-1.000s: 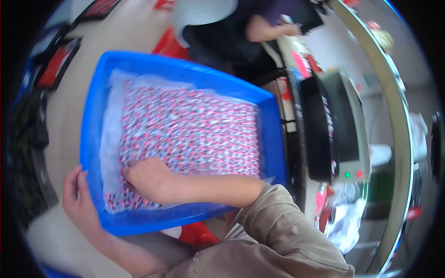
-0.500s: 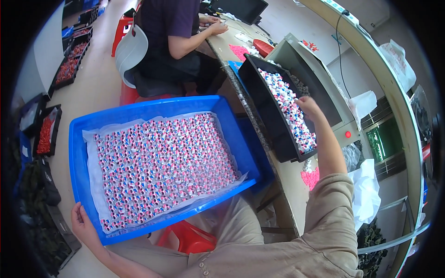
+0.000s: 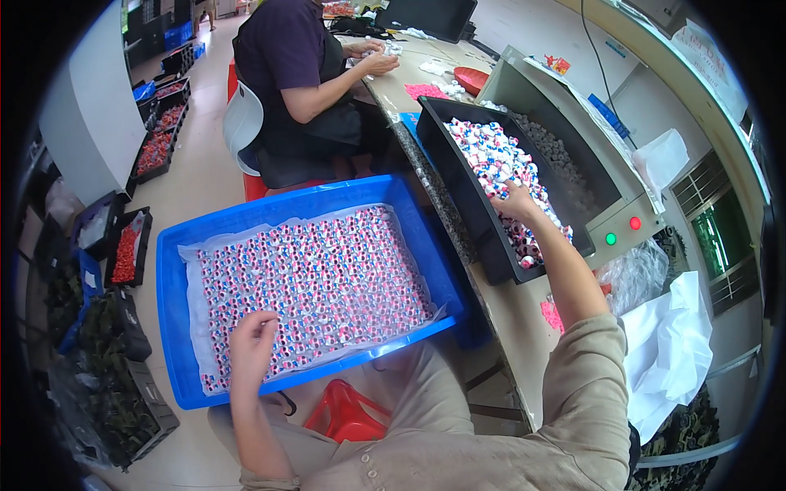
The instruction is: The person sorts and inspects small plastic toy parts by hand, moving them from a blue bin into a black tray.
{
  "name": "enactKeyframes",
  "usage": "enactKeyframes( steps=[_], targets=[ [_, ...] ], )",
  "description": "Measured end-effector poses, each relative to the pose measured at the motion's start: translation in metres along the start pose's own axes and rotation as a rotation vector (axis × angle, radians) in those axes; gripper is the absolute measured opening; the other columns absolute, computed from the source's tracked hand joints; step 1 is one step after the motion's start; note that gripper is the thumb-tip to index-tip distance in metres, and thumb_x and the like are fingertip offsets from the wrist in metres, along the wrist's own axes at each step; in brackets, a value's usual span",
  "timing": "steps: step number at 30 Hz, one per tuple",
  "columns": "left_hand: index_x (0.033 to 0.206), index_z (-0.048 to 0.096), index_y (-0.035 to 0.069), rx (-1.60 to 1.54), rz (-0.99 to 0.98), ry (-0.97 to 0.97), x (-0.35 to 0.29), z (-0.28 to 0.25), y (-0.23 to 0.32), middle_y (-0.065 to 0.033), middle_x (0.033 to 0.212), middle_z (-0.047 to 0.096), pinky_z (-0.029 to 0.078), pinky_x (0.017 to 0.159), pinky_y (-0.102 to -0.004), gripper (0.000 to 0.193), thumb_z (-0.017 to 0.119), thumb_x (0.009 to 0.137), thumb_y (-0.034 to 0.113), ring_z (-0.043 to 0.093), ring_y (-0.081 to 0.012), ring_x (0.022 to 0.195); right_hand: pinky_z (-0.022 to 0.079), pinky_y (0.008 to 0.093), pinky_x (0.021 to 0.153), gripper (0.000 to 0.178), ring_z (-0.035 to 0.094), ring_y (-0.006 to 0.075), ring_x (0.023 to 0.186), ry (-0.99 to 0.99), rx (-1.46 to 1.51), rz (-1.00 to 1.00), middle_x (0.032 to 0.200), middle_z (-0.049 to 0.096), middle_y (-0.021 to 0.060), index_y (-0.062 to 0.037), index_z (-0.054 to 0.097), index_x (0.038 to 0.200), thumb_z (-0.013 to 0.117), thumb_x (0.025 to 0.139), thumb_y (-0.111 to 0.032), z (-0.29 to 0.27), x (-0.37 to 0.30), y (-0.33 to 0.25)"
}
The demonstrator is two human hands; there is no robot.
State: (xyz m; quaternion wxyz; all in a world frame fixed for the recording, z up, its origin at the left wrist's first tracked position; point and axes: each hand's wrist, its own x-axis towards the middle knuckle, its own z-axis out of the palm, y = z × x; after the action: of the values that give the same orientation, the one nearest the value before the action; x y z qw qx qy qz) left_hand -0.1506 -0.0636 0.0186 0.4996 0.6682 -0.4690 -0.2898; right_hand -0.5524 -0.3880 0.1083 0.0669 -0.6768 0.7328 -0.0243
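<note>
A blue tray [image 3: 311, 200] lined with a white sheet holds rows of small white pieces [image 3: 319, 278] with pink, blue and dark spots. Over its near left part hovers my left hand [image 3: 252, 344], fingertips drawn together; whatever they may hold is too small to make out. To the right, my right hand [image 3: 520, 203] reaches into a black bin [image 3: 471, 217] heaped with loose pieces [image 3: 491, 155] of the same kind. Its thumb and fingers are apart, touching the heap, and the fingertips are partly hidden among the pieces.
A grey machine [image 3: 626, 229] with a red and a green button stands behind the bin on the table. Another person [image 3: 299, 82] sits working farther along. Below the tray is a red stool [image 3: 348, 413]. Black crates [image 3: 131, 245] line the floor at left.
My left hand has moved from the tray's left rim to above the pieces. My right hand has shifted nearer and left within the bin. The view has turned slightly, and a green button light now shows.
</note>
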Motion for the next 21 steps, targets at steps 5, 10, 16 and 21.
enactKeyframes(
  steps=[5, 10, 16, 21],
  targets=[
    [0.092, 0.061, 0.0, -0.279, -0.059, -0.269, 0.008, 0.051, 0.012, -0.0022, 0.079, 0.061, 0.043, 0.06, -0.0202, 0.012, 0.056, 0.082, 0.005, 0.054, -0.006, 0.067, 0.043, 0.0371, 0.088, 0.066, 0.051, 0.0327, 0.106, -0.004, 0.051, -0.099, 0.12, 0.046, 0.0209, -0.0092, 0.047, 0.124, 0.068, 0.067, -0.036, -0.005, -0.019, -0.018],
    [0.094, 0.061, -0.001, -0.45, -0.182, -0.391, 0.012, 0.08, 0.03, -0.0046, 0.082, 0.063, 0.044, 0.061, -0.0209, 0.015, 0.057, 0.082, 0.008, 0.055, -0.0069, 0.068, 0.048, 0.035, 0.076, 0.069, 0.059, 0.0272, 0.087, 0.0, 0.3, -0.114, 0.094, 0.06, 0.0159, -0.002, 0.044, 0.124, 0.072, 0.065, -0.022, -0.012, -0.015, 0.011],
    [0.098, 0.057, 0.003, -0.916, -0.499, -0.421, 0.024, 0.091, 0.024, -0.0059, 0.084, 0.061, 0.043, 0.057, -0.0213, 0.017, 0.057, 0.082, 0.009, 0.053, -0.0088, 0.061, 0.041, 0.0295, 0.052, 0.072, 0.052, 0.0151, 0.075, -0.124, 0.853, 0.183, 0.091, 0.056, 0.0081, -0.0053, 0.036, 0.129, 0.071, 0.067, -0.012, -0.041, -0.023, 0.015],
    [0.101, 0.055, 0.004, -1.158, -0.577, -0.333, 0.031, 0.104, 0.037, -0.0066, 0.086, 0.06, 0.045, 0.06, -0.0237, 0.02, 0.057, 0.082, 0.01, 0.054, -0.0117, 0.068, 0.038, 0.0233, 0.048, 0.031, 0.05, 0.0086, 0.059, 0.025, 0.66, -0.221, 0.074, 0.056, 0.002, -0.004, 0.055, 0.099, 0.066, 0.073, -0.015, -0.075, -0.052, -0.021]
  ],
)
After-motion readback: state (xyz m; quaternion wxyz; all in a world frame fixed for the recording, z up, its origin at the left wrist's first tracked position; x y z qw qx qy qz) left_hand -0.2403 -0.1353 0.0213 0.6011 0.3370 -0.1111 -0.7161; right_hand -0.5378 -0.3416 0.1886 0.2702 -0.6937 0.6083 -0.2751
